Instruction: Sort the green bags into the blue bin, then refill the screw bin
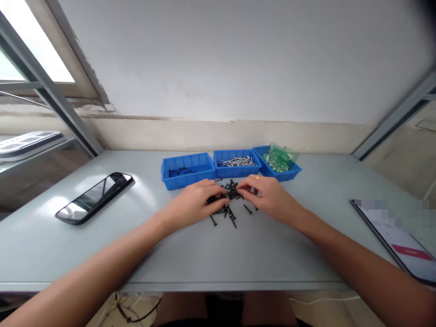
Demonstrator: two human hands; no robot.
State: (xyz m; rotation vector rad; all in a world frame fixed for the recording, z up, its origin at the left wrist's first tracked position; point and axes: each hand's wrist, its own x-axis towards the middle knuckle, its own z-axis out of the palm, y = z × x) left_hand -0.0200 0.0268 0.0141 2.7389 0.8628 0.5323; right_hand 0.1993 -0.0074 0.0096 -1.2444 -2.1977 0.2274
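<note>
A pile of black screws [232, 190] lies on the grey table between my two hands. My left hand [195, 203] curves round the pile's left side, thumb and fingers apart, with screws between them. On the other side my right hand [267, 195], wearing a ring, has its thumb and fingertips at the pile's right edge; whether they pinch a screw is too small to tell. Behind are three blue bins: the left bin [188, 180] holds a few black screws, the middle bin [237, 171] silver nails or pins, the right bin [289, 175] green plastic bags.
A black phone-like device [95, 197] lies on the table's left side. A tablet [391, 236] with its screen lit lies at the right edge. Metal frame posts rise at both back corners, before a white wall. Cables hang below the front edge.
</note>
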